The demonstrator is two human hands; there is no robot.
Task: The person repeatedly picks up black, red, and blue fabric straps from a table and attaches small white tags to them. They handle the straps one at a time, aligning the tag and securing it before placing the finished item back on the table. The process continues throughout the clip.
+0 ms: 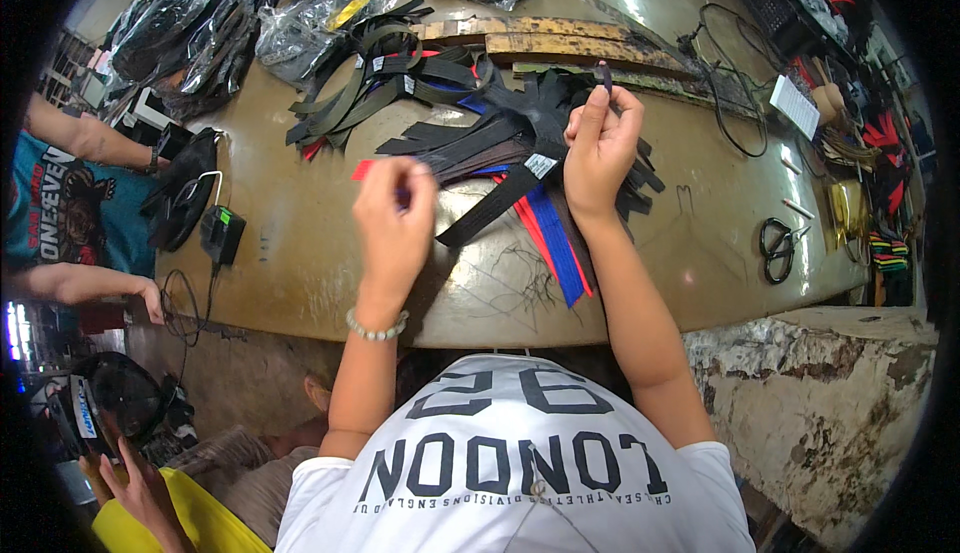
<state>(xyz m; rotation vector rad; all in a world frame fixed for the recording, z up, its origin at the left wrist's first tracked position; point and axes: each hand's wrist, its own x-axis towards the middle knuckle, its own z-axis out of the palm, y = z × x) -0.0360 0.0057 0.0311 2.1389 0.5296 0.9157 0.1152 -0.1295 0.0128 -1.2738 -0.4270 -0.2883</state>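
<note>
**Two bare hands over a pile of straps on a desk**

Head view. We look down on a brown, glossy desk (pixel 700 293), where a pile of black straps (pixel 545 113) lies near the middle, fanned out in several directions. The left hand (pixel 394 208) is just beside the pile's left side; it is blurred, with the fingers curled and a small gap by the thumb, and we cannot tell whether it has hold of anything. A red strap end (pixel 362 169) shows next to its knuckles, and a beaded bracelet (pixel 378 328) circles its wrist. The right hand (pixel 604 143) is at the pile's right side, its fingers folded in and its thumb raised against the forefinger; a small dark piece (pixel 604 75) sticks up from this pinch.

Between the hands, one black strap with a white label (pixel 541 165) slants down toward the left. Below it we see a blue strap (pixel 563 258) and red straps (pixel 528 217) pointing toward the near edge of the desk. Beyond the pile lie wooden bars (pixel 560 43), and further back, clear plastic bags (pixel 325 38) with dark contents. To the right, we find black-handled scissors (pixel 776 251), a white card (pixel 795 107) and a looped black cable (pixel 735 78). At left, a co-worker in a teal shirt (pixel 95 208) stands by a black box (pixel 221 234) with a cord.
</note>
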